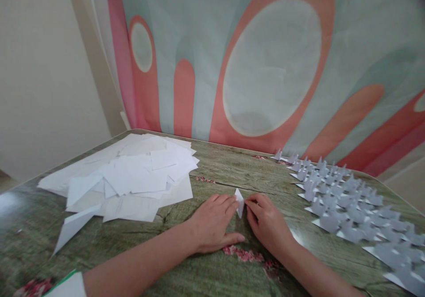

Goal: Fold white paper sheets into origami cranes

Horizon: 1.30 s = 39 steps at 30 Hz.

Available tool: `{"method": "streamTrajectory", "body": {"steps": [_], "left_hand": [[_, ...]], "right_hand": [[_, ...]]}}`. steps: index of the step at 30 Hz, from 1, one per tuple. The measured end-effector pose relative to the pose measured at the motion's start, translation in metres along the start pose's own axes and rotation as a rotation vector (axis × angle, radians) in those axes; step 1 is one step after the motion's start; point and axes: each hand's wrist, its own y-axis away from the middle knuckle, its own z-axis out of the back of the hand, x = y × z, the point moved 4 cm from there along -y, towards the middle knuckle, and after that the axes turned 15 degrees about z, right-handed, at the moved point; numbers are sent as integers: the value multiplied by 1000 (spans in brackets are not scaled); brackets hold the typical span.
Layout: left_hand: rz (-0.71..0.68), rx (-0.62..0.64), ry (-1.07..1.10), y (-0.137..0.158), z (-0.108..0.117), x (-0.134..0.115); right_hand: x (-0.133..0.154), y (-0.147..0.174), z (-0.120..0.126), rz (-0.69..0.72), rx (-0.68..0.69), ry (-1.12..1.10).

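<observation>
A small white folded paper [239, 203], shaped like a narrow diamond, lies on the table between both hands. My left hand [214, 223] rests flat on the table with its thumb apart, and its fingertips touch the paper's left edge. From the other side my right hand [266, 219] pinches the paper's right corner between thumb and forefinger; its other fingers are curled in. The fingertips partly cover both sides of the paper.
White paper sheets [142, 175] are heaped loosely at the left, with one folded piece [75, 227] in front. Rows of folded paper figures [350, 204] stand along the right side. A patterned cloth [272, 71] hangs behind the wood-look table [229, 164].
</observation>
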Motion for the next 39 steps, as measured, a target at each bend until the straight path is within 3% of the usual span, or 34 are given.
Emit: {"method": "streamTrajectory", "body": {"steps": [6,16,30,36,39], "left_hand": [[-12,-3,9,-2,0,1],[-25,-3,35,-6,8,2],[-91,-17,199,-15,8,15],[50,-106,242,-20,6,30],[18,-90,195,-20,5,27]], "right_hand": [[3,-1,3,18,2,49],[5,0,-5,75,12,-74],[6,1,-14,86,159,-18],[9,0,-12,90,170,40],[11,-1,-11,94,172,73]]}}
